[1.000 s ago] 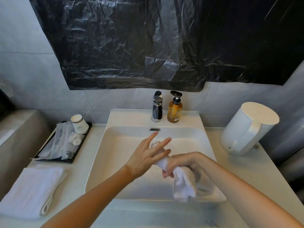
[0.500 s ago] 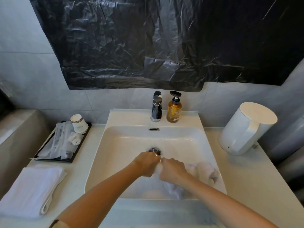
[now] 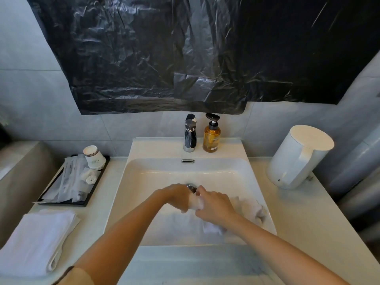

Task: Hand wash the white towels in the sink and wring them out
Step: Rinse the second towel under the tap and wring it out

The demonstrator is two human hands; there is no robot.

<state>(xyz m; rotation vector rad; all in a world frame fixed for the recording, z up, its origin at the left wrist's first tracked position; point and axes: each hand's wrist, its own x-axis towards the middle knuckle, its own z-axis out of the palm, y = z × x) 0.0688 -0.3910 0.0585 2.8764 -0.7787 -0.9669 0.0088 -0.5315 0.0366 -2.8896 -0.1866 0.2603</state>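
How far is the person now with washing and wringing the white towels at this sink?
Done: hard to tell. No water runs from the faucet, so rinsing this towel may be over.
In hand: the left hand and right hand both grip one twisted towel low in the sink, apparently wringing it.
Left: a folded towel lies on the counter beside the sink, seemingly untouched.

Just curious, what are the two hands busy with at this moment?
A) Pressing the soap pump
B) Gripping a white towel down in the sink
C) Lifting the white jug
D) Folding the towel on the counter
B: the left hand and right hand grip a bunched towel low in the sink, beside the drain.
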